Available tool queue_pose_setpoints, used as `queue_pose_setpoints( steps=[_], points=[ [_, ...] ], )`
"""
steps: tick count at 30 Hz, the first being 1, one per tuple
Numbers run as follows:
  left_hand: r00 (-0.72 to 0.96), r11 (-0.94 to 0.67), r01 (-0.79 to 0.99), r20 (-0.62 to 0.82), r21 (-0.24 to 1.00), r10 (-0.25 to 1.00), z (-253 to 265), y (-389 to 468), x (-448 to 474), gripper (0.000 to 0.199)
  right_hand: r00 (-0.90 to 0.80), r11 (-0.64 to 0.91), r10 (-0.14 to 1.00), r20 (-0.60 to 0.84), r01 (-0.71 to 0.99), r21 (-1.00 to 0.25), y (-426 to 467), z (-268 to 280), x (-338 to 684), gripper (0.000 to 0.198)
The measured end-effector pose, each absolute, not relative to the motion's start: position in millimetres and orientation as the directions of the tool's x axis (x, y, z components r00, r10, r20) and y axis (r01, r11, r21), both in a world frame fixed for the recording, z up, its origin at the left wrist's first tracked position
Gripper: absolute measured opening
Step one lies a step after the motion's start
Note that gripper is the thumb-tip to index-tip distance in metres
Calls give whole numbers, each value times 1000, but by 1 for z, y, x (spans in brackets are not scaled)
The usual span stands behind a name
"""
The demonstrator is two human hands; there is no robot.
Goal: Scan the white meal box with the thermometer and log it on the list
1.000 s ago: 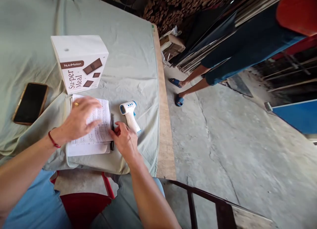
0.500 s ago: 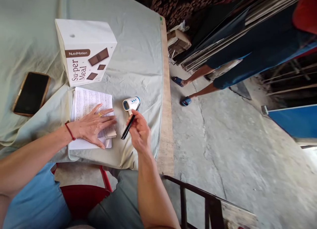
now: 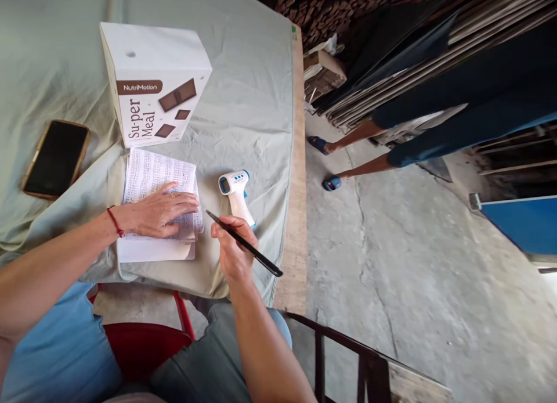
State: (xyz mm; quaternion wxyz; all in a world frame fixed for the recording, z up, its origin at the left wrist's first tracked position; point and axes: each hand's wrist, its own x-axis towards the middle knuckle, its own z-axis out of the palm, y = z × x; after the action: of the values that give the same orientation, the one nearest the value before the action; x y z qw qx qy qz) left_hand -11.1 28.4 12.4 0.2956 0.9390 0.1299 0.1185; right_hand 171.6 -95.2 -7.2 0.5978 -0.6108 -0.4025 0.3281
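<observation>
Pale green cloth point(image 3: 248, 130) drapes the table, its near edge by the person's knees. Above it, the right hand point(image 3: 236, 253) has thumb and fingers pinched together on a black pen point(image 3: 261, 258), whose tip points toward the handwritten sheets point(image 3: 159, 168), just beside their right edge. On those sheets lies the left hand point(image 3: 160, 212), fingers extended and slightly apart, gripping nothing. Beyond the right hand rests a white-and-blue thermometer point(image 3: 237, 197); farther left, a phone point(image 3: 56, 159); behind the sheets, a white box point(image 3: 161, 95) stands.
</observation>
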Motion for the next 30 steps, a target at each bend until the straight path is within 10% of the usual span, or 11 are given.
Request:
queue_pose_setpoints(
  steps=[12, 30],
  points=[
    [932, -830, 236, 124, 505, 340, 7, 25, -9, 45, 345, -32, 926, 151, 472, -881, -103, -14, 149, 5],
    [927, -829, 237, 138, 507, 349, 7, 25, -7, 25, 226, 60, 950, 216, 545, -836, -105, -16, 150, 6]
  ],
)
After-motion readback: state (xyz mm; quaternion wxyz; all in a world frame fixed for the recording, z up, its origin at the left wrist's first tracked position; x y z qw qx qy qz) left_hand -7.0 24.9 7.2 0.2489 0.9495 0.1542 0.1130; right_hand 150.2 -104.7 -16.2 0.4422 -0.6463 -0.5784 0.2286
